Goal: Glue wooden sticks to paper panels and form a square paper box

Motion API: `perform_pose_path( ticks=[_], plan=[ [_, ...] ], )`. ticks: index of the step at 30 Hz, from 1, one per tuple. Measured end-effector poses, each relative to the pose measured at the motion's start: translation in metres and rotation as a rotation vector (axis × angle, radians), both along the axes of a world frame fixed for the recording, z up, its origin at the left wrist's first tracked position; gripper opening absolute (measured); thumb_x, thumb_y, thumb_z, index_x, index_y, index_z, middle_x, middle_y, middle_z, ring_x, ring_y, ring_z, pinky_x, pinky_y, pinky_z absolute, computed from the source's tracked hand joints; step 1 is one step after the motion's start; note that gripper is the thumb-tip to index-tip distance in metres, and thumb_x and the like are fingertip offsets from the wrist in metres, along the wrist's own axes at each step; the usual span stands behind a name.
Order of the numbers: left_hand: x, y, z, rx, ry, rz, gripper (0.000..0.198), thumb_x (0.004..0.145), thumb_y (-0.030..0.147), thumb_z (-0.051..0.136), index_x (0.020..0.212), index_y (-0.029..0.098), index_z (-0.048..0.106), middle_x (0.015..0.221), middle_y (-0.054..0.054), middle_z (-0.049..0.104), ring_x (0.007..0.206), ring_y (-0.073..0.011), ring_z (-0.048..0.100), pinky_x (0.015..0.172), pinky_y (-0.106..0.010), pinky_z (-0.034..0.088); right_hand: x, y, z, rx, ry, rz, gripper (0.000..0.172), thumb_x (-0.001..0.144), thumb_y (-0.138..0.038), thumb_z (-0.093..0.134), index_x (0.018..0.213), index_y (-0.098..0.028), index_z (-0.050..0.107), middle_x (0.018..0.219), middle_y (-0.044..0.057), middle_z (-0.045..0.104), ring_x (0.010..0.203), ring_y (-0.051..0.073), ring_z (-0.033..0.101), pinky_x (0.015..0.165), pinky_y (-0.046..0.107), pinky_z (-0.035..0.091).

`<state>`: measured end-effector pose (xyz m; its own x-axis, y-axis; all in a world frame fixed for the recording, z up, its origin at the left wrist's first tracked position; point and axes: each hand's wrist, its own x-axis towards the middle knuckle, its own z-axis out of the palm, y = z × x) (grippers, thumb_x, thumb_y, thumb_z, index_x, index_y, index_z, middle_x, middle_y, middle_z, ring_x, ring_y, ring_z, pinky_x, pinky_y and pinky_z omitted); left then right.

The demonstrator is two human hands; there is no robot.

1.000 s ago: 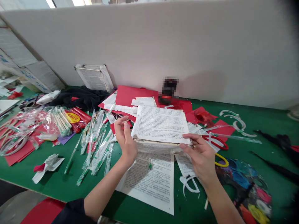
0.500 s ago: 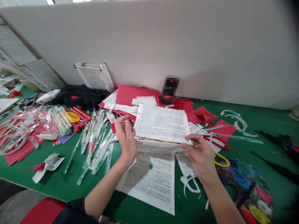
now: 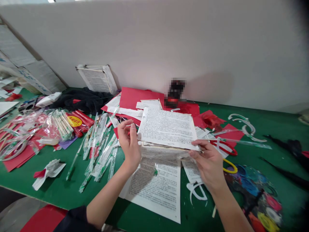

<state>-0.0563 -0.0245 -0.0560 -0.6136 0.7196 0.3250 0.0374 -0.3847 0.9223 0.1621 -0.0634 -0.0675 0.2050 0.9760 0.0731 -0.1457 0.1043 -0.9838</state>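
Observation:
A printed sheet of paper [image 3: 167, 127] lies tilted on top of a box-like form covered in printed paper [image 3: 161, 152]. My right hand [image 3: 207, 161] pinches the sheet's near right corner between thumb and fingers. By the left edge stands my left hand [image 3: 129, 143], fingers loosely bent and thumb apart, with nothing visible in it. Whether its palm side touches the form cannot be made out. Beneath the form, a larger printed page [image 3: 159, 193] rests on the green table [image 3: 87, 204], with a small green scrap [image 3: 155, 171] on it.
On the left are plastic-wrapped sticks [image 3: 96, 154], a bundle of pale sticks [image 3: 62, 124] and a crumpled paper piece [image 3: 49, 172]. To the right are red-handled scissors [image 3: 231, 150], a yellow ring [image 3: 230, 167] and a paint palette [image 3: 256, 193]. Red paper [image 3: 140, 93] lies behind.
My left hand's thumb and fingers have shifted slightly. The right hand keeps its pinch on the sheet's corner, and the sheet is nearly where it was.

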Motion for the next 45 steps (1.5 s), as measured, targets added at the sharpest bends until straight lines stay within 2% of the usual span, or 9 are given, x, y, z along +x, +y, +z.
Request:
perform_pose_path(
  ticks=[4, 8, 21, 25, 28, 32, 35, 40, 45],
  plan=[
    [-0.017, 0.002, 0.0, -0.082, -0.27, -0.117, 0.025, 0.087, 0.04, 0.053, 0.098, 0.019, 0.061, 0.094, -0.005, 0.065, 0.074, -0.012, 0.059, 0.063, -0.023, 0.046, 0.002, 0.002, 0.0, -0.036, -0.047, -0.044, 0.029, 0.06, -0.027, 0.083, 0.087, -0.026, 0.071, 0.091, 0.001, 0.07, 0.082, 0.015, 0.065, 0.066, 0.022, 0.054],
    [-0.042, 0.004, -0.013, -0.232, -0.443, -0.209, 0.027, 0.076, 0.04, 0.066, 0.092, 0.017, 0.064, 0.087, -0.004, 0.067, 0.069, -0.0108, 0.06, 0.067, -0.024, 0.048, 0.001, 0.007, 0.007, -0.053, -0.19, -0.104, 0.028, 0.06, -0.031, 0.083, 0.086, -0.027, 0.073, 0.082, -0.001, 0.069, 0.068, 0.012, 0.058, 0.059, 0.022, 0.048],
    [-0.084, -0.035, -0.057, -0.439, -0.009, -0.202, 0.025, 0.072, 0.035, 0.068, 0.058, 0.016, 0.06, 0.05, 0.003, 0.052, 0.047, -0.0079, 0.041, 0.046, -0.019, 0.032, -0.008, 0.027, 0.026, -0.069, -0.323, -0.15, 0.029, 0.058, -0.041, 0.083, 0.081, -0.026, 0.073, 0.066, -0.002, 0.061, 0.058, 0.01, 0.045, 0.053, 0.024, 0.038],
    [-0.092, -0.042, -0.057, -0.473, -0.03, -0.21, 0.028, 0.072, 0.042, 0.068, 0.063, 0.016, 0.062, 0.051, 0.002, 0.057, 0.045, -0.0089, 0.048, 0.044, -0.019, 0.037, -0.006, 0.028, 0.024, -0.081, -0.311, -0.139, 0.03, 0.059, -0.042, 0.082, 0.082, -0.026, 0.071, 0.071, -0.002, 0.062, 0.061, 0.01, 0.048, 0.057, 0.025, 0.04],
    [-0.092, -0.045, -0.052, -0.501, -0.083, -0.264, 0.034, 0.064, 0.045, 0.075, 0.077, 0.014, 0.069, 0.068, -0.006, 0.071, 0.062, -0.0179, 0.066, 0.058, -0.028, 0.053, -0.004, 0.027, 0.023, -0.091, -0.332, -0.127, 0.03, 0.061, -0.043, 0.081, 0.083, -0.026, 0.071, 0.071, -0.002, 0.061, 0.06, 0.01, 0.047, 0.055, 0.025, 0.04],
    [-0.089, -0.048, -0.047, -0.536, -0.162, -0.246, 0.036, 0.052, 0.036, 0.084, 0.076, 0.012, 0.072, 0.073, -0.008, 0.074, 0.071, -0.0214, 0.07, 0.069, -0.031, 0.057, -0.003, 0.025, 0.022, -0.087, -0.347, -0.118, 0.029, 0.063, -0.043, 0.08, 0.085, -0.026, 0.071, 0.077, -0.001, 0.064, 0.063, 0.011, 0.049, 0.055, 0.024, 0.042],
    [-0.088, -0.048, -0.048, -0.562, -0.12, -0.233, 0.028, 0.053, 0.033, 0.083, 0.068, 0.013, 0.07, 0.061, -0.004, 0.069, 0.057, -0.0145, 0.064, 0.054, -0.022, 0.053, -0.003, 0.024, 0.02, -0.07, -0.337, -0.097, 0.029, 0.065, -0.04, 0.079, 0.089, -0.026, 0.071, 0.081, 0.0, 0.066, 0.068, 0.012, 0.054, 0.058, 0.024, 0.045],
    [-0.086, -0.05, -0.051, -0.548, -0.072, -0.282, 0.034, 0.069, 0.044, 0.071, 0.059, 0.015, 0.058, 0.043, 0.004, 0.051, 0.035, -0.0043, 0.038, 0.032, -0.015, 0.026, -0.005, 0.023, 0.014, -0.035, -0.265, -0.064, 0.032, 0.067, -0.035, 0.079, 0.097, -0.028, 0.07, 0.093, 0.001, 0.07, 0.081, 0.015, 0.063, 0.072, 0.028, 0.052],
    [-0.082, -0.048, -0.052, -0.491, -0.079, -0.357, 0.04, 0.075, 0.055, 0.063, 0.071, 0.017, 0.054, 0.05, 0.004, 0.055, 0.036, -0.0062, 0.042, 0.035, -0.016, 0.031, -0.007, 0.021, 0.014, -0.025, -0.101, -0.001, 0.047, 0.067, -0.032, 0.08, 0.112, -0.031, 0.066, 0.106, 0.002, 0.07, 0.095, 0.018, 0.064, 0.083, 0.032, 0.054]
  ],
)
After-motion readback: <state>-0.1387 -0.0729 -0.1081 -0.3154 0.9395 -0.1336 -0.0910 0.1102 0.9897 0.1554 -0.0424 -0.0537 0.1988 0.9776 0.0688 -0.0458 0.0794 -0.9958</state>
